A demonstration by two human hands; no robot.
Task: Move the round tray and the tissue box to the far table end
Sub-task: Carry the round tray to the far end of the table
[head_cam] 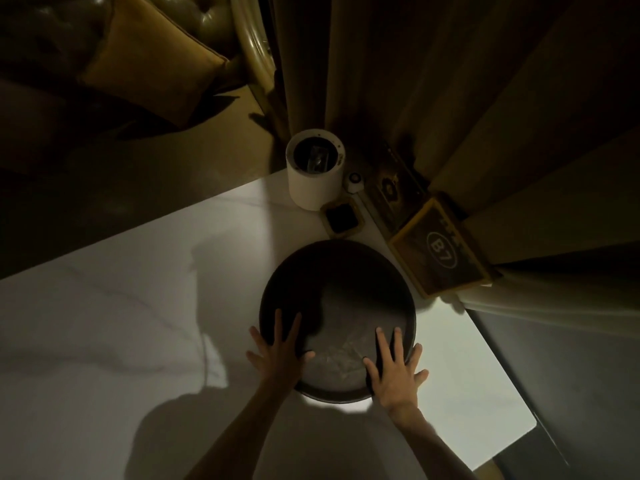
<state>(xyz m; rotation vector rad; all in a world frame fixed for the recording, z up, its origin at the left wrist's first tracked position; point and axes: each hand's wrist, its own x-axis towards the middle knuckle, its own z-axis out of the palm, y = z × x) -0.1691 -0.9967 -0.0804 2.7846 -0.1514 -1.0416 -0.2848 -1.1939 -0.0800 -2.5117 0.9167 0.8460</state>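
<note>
Left hand (281, 355) and right hand (394, 370) lie flat on round tray's (337, 265) near rim.

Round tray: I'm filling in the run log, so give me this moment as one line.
round tray on white table | left hand and right hand flat, fingers spread over near rim | white cylinder beyond

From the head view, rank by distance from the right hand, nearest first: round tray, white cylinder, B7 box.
1. Round tray: under the right hand.
2. B7 box: beyond the tray, right.
3. White cylinder: at the far table end.
</note>
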